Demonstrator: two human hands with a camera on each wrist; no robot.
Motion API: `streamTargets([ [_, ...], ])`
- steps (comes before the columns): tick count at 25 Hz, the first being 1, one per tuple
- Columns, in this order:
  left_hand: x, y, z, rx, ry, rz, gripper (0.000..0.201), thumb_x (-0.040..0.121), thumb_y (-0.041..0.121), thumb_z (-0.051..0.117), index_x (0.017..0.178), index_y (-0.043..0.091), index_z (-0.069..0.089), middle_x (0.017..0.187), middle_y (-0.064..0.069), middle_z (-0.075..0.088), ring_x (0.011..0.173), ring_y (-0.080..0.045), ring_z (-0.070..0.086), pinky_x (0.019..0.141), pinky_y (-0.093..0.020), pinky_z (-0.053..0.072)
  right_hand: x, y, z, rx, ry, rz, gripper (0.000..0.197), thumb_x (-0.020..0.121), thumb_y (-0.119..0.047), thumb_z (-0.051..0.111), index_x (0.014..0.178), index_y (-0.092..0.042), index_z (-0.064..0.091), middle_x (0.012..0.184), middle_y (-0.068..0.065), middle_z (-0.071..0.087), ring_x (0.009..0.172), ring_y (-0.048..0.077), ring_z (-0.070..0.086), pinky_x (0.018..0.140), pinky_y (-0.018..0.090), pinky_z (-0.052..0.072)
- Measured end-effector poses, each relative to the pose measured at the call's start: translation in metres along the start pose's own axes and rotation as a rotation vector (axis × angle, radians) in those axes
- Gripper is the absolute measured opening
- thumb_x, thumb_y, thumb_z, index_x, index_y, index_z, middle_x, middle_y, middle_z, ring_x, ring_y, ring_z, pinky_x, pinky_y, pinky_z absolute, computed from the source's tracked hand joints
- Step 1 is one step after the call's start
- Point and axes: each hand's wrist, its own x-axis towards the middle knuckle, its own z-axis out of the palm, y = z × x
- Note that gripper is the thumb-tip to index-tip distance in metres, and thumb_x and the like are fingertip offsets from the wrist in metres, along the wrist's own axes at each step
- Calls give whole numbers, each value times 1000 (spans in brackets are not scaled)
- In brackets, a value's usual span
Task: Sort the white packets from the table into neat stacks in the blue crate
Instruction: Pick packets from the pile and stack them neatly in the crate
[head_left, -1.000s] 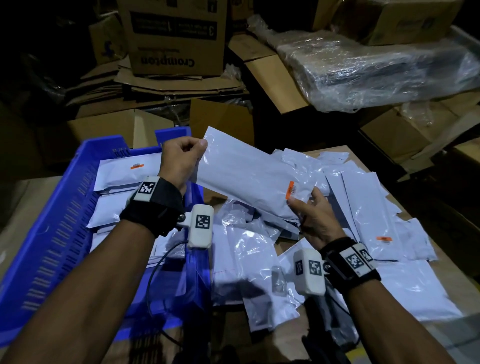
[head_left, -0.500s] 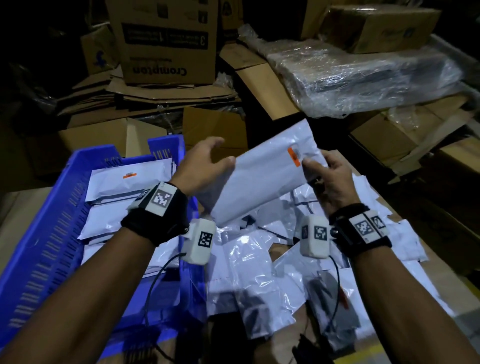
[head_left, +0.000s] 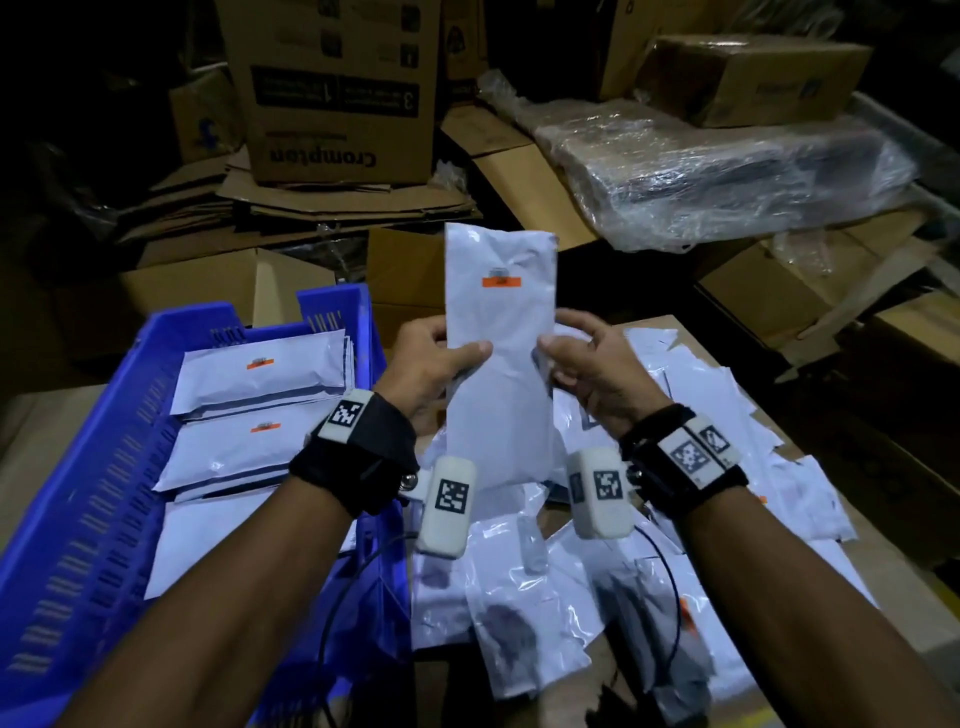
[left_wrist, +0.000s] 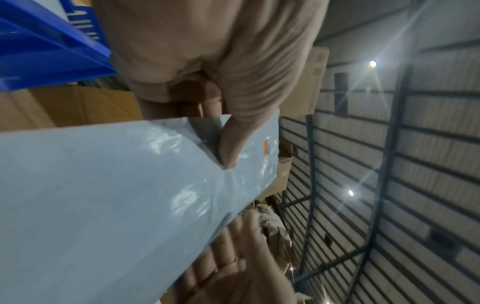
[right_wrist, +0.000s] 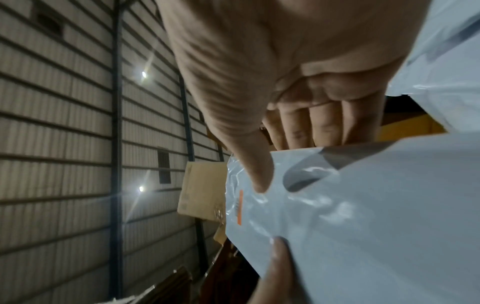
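Note:
I hold one white packet (head_left: 498, 332) upright in front of me, its orange label near the top. My left hand (head_left: 439, 358) pinches its left edge, thumb in front. My right hand (head_left: 582, 358) pinches the right edge the same way. In the left wrist view the thumb presses on the packet (left_wrist: 109, 195); the right wrist view shows the packet (right_wrist: 363, 216) with my thumb on its face. The blue crate (head_left: 67, 509) at left holds stacked white packets (head_left: 260, 374). Loose white packets (head_left: 727, 415) lie heaped on the table at right.
Cardboard boxes (head_left: 332, 98) and flattened cartons pile up behind the crate. A plastic-wrapped bundle (head_left: 727, 171) sits at back right. Clear bags (head_left: 519, 623) with dark contents lie among the packets near me. The table's right edge (head_left: 810, 447) drops off to more boxes.
The packet has turned from slanting across to upright, label end up. Both hands shifted to grip its side edges at mid-height, and it rose clear of the pile.

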Motion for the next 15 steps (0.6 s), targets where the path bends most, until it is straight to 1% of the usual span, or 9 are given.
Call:
streamTargets([
  [3, 2, -7, -15, -118, 95, -20, 28, 86, -5, 65, 114, -3, 63, 108, -17, 70, 92, -27, 70, 85, -40, 57, -17, 22, 8, -191, -116, 106, 36, 89, 0, 67, 123, -6, 57, 96, 9, 75, 80, 19, 71, 66, 29, 56],
  [4, 1, -9, -21, -151, 120, -34, 29, 87, -3, 66, 115, -2, 63, 111, -18, 69, 99, -31, 69, 89, -43, 56, -21, 26, 12, -231, -140, 116, 36, 89, 0, 67, 123, -7, 57, 100, 11, 75, 85, 23, 72, 68, 32, 56],
  [6, -4, -10, -34, -216, 154, -50, 32, 87, -2, 66, 118, -3, 62, 113, -18, 69, 104, -35, 67, 92, -46, 54, -23, 30, 27, -241, -160, 112, 34, 89, 2, 66, 121, -6, 59, 102, 13, 74, 86, 22, 72, 68, 30, 56],
  [8, -10, -7, -48, -237, 185, -51, 33, 88, 1, 66, 121, 0, 61, 113, -15, 69, 103, -33, 68, 89, -45, 55, -20, 24, 43, -292, -160, 59, 34, 89, 2, 66, 121, -4, 58, 104, 12, 72, 84, 16, 71, 67, 26, 55],
  [10, -17, -1, -74, -234, 272, -65, 35, 90, 6, 66, 124, 4, 57, 111, -12, 69, 93, -29, 68, 83, -45, 57, -8, 15, 66, -434, -190, 0, 32, 89, -1, 67, 119, -5, 59, 103, 9, 70, 78, 10, 69, 63, 25, 55],
  [12, -21, 0, -110, -243, 398, -132, 42, 91, 10, 65, 128, 10, 46, 108, -9, 65, 85, -25, 65, 83, -45, 56, 8, 2, 91, -596, -268, -25, 26, 89, -5, 68, 114, -8, 61, 99, 11, 69, 75, 16, 67, 62, 35, 57],
  [13, -22, -3, -129, -227, 461, -165, 47, 91, 12, 64, 131, 14, 40, 110, -8, 61, 84, -22, 63, 85, -43, 55, 17, -5, 104, -681, -317, -33, 25, 88, -6, 69, 112, -9, 62, 99, 13, 70, 77, 20, 67, 67, 42, 57],
  [14, -25, -7, -151, -189, 527, -188, 53, 90, 14, 65, 134, 16, 35, 114, -8, 58, 86, -19, 61, 85, -40, 54, 28, -10, 123, -777, -378, -52, 25, 87, -7, 70, 111, -7, 63, 100, 15, 70, 82, 23, 65, 72, 44, 56],
  [15, -27, -13, -172, -109, 594, -208, 62, 86, 17, 68, 137, 16, 33, 119, -9, 54, 89, -18, 59, 86, -39, 52, 38, -14, 145, -884, -447, -71, 24, 86, -8, 71, 109, -6, 64, 100, 15, 69, 85, 23, 63, 74, 41, 54],
])
